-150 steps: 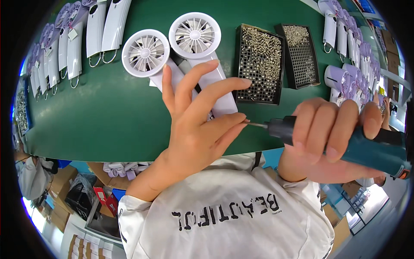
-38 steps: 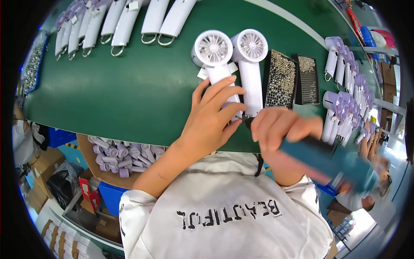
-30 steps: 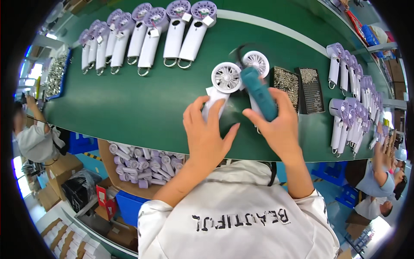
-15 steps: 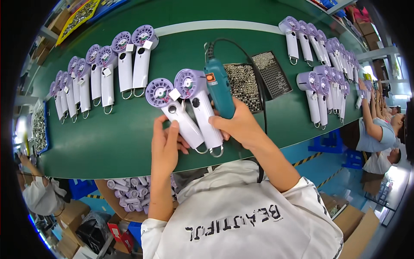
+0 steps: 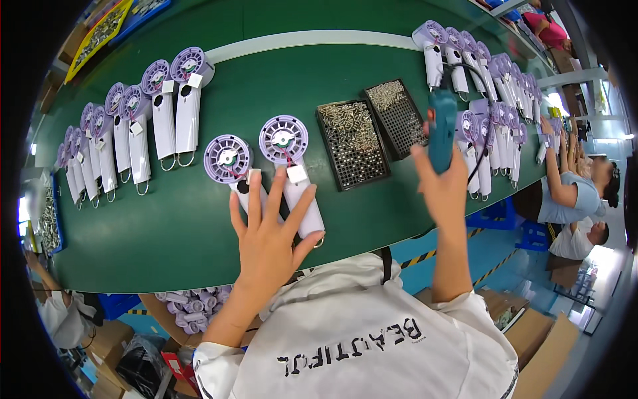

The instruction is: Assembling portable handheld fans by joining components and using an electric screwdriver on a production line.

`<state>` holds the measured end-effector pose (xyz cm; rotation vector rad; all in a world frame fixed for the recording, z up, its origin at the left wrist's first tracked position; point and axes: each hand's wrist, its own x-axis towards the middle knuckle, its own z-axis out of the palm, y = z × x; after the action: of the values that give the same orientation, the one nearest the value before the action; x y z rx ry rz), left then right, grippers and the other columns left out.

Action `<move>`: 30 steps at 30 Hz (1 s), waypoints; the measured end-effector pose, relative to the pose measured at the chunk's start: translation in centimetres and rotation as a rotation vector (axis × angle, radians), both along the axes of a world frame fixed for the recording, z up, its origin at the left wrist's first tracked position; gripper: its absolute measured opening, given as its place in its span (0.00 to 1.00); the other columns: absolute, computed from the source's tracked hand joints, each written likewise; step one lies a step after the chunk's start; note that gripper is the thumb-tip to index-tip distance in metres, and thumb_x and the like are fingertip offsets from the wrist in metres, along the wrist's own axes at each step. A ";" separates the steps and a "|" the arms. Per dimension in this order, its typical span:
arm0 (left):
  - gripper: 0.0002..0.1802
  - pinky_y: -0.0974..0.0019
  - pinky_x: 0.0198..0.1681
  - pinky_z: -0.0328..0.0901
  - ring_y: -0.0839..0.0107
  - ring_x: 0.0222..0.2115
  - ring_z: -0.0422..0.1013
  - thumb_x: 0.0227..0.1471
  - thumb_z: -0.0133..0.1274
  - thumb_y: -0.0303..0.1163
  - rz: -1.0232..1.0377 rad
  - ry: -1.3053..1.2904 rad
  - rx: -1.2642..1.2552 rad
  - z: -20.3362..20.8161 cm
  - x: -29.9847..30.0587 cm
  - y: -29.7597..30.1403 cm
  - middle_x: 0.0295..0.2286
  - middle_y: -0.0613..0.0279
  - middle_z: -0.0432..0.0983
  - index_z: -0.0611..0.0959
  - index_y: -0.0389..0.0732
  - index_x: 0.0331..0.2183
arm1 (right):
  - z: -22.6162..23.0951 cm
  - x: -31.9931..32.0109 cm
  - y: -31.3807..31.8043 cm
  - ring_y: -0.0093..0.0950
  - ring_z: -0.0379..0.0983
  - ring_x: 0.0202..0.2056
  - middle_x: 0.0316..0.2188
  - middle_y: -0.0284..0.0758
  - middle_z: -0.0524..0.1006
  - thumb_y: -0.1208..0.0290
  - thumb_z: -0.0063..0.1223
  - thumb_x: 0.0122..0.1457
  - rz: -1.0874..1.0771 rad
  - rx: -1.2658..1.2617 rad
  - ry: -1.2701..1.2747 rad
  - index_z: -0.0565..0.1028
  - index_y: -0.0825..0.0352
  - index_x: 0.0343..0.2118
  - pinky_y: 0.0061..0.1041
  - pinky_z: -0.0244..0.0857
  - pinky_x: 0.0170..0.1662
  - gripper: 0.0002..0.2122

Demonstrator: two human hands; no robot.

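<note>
Two white-and-lilac handheld fans lie side by side on the green table before me: the left fan [image 5: 226, 159] and the right fan [image 5: 284, 139]. Wires and a small white block show near each head. My left hand [image 5: 269, 243] rests over their white handles, fingers spread, covering much of the left handle. Off to the right, my right hand [image 5: 444, 189] grips a teal electric screwdriver [image 5: 441, 130], held upright with its black cord at the top. Between my hands sit two black screw trays, the nearer tray [image 5: 362, 181] and the farther tray [image 5: 413, 149].
Rows of similar fans [image 5: 138, 149] lie at the left, more fans [image 5: 433, 63] at the right. A blue tray [image 5: 60, 229] of metal pieces sits at the left edge. Below the table stands a carton of lilac parts [image 5: 193, 309]. A co-worker [image 5: 565, 196] sits at the far right.
Both fans have been laid on the table, and my left hand has opened flat over them. My right hand has let go of the right fan and carried the screwdriver rightward.
</note>
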<state>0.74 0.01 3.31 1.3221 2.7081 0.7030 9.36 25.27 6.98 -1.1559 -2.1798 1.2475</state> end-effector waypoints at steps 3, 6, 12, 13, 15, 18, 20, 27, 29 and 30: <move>0.33 0.36 0.62 0.36 0.47 0.64 0.49 0.49 0.58 0.49 0.015 0.044 -0.029 -0.6 -1.0 1.0 0.61 0.50 0.58 0.75 0.54 0.56 | -3.0 0.4 5.0 0.21 0.66 0.13 0.16 0.31 0.70 0.62 0.58 0.57 -0.019 0.102 -0.079 0.72 0.70 0.33 0.24 0.60 0.18 0.14; 0.33 0.36 0.63 0.35 0.48 0.64 0.48 0.49 0.58 0.49 0.020 0.047 -0.032 -0.9 -1.7 1.8 0.61 0.49 0.58 0.74 0.52 0.57 | -3.9 0.7 5.4 0.26 0.69 0.16 0.17 0.35 0.72 0.62 0.59 0.56 -0.019 0.028 -0.147 0.73 0.71 0.33 0.27 0.64 0.21 0.14; 0.36 0.31 0.61 0.32 0.47 0.63 0.50 0.47 0.61 0.48 -0.017 0.037 -0.029 -0.6 -0.3 2.8 0.60 0.54 0.61 0.70 0.36 0.52 | -4.6 2.3 3.4 0.47 0.74 0.35 0.33 0.50 0.77 0.66 0.58 0.53 0.062 0.229 -0.252 0.73 0.74 0.40 0.39 0.66 0.41 0.17; 0.37 0.31 0.61 0.33 0.48 0.63 0.50 0.46 0.62 0.49 0.005 0.005 -0.022 -0.3 0.0 2.8 0.59 0.54 0.61 0.71 0.36 0.51 | -4.1 2.8 2.7 0.45 0.74 0.33 0.31 0.49 0.76 0.66 0.58 0.53 0.049 0.245 -0.248 0.72 0.75 0.41 0.38 0.66 0.40 0.17; 0.40 0.31 0.61 0.35 0.49 0.62 0.51 0.43 0.63 0.50 0.049 0.007 -0.006 0.4 1.0 3.4 0.56 0.55 0.64 0.71 0.37 0.52 | -4.1 4.0 1.6 0.44 0.74 0.33 0.31 0.48 0.76 0.67 0.58 0.53 0.033 0.165 -0.262 0.73 0.75 0.41 0.37 0.66 0.40 0.17; 0.39 0.40 0.61 0.41 0.53 0.57 0.56 0.41 0.66 0.46 0.095 0.159 0.008 0.9 0.1 5.3 0.49 0.59 0.67 0.73 0.43 0.53 | -4.4 4.4 1.1 0.42 0.74 0.32 0.31 0.47 0.76 0.67 0.58 0.54 0.021 0.073 -0.265 0.73 0.75 0.42 0.35 0.67 0.39 0.17; 0.35 0.46 0.58 0.45 0.57 0.53 0.59 0.38 0.68 0.41 0.067 0.204 0.025 0.9 -1.3 6.0 0.47 0.62 0.67 0.76 0.47 0.51 | -5.0 4.3 1.0 0.41 0.73 0.31 0.31 0.46 0.75 0.67 0.58 0.54 0.018 0.058 -0.258 0.73 0.75 0.42 0.34 0.66 0.39 0.17; 0.32 0.49 0.55 0.47 0.59 0.51 0.59 0.37 0.68 0.34 0.050 0.219 0.100 -0.2 -2.7 5.8 0.48 0.68 0.69 0.79 0.49 0.48 | -4.7 2.8 1.0 0.33 0.72 0.25 0.28 0.42 0.75 0.65 0.58 0.56 0.080 -0.039 -0.182 0.72 0.74 0.40 0.31 0.66 0.31 0.17; 0.30 0.44 0.59 0.45 0.50 0.57 0.54 0.42 0.65 0.40 0.026 0.191 0.073 0.5 -1.9 4.6 0.56 0.61 0.65 0.79 0.50 0.50 | -3.2 2.6 1.5 0.23 0.67 0.17 0.28 0.38 0.76 0.62 0.58 0.58 0.052 -0.325 -0.139 0.72 0.73 0.40 0.24 0.60 0.21 0.17; 0.30 0.42 0.61 0.43 0.46 0.60 0.52 0.44 0.64 0.42 0.011 0.199 0.037 0.8 -1.5 3.8 0.58 0.58 0.63 0.79 0.50 0.51 | -2.8 2.8 1.9 0.16 0.62 0.13 0.29 0.34 0.75 0.58 0.56 0.60 -0.016 -0.380 -0.056 0.73 0.71 0.41 0.18 0.53 0.16 0.18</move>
<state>-0.75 3.81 4.08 1.4604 2.8700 0.6581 12.19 27.19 4.16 -1.3597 -2.0199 1.6913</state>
